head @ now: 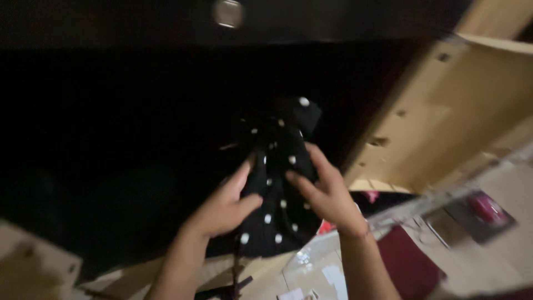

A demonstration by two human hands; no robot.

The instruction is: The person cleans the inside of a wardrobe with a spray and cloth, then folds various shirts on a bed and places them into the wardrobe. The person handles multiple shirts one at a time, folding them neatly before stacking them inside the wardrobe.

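I hold a black cloth with white dots (277, 183) up in front of a dark opening. My left hand (225, 203) grips its left side, thumb across the fabric. Gripping the right side is my right hand (327, 191), fingers curled over the cloth's edge. The cloth's top end sticks up above both hands, and its lower part hangs between my wrists. The picture is blurred by motion.
A light wooden panel (444, 111) with small holes stands open at the right. Below lie cardboard (311, 272), a dark red piece (411, 261) and a pink object (486, 208). A round shiny knob (227, 12) shows at the top. A wooden corner (33, 261) sits at lower left.
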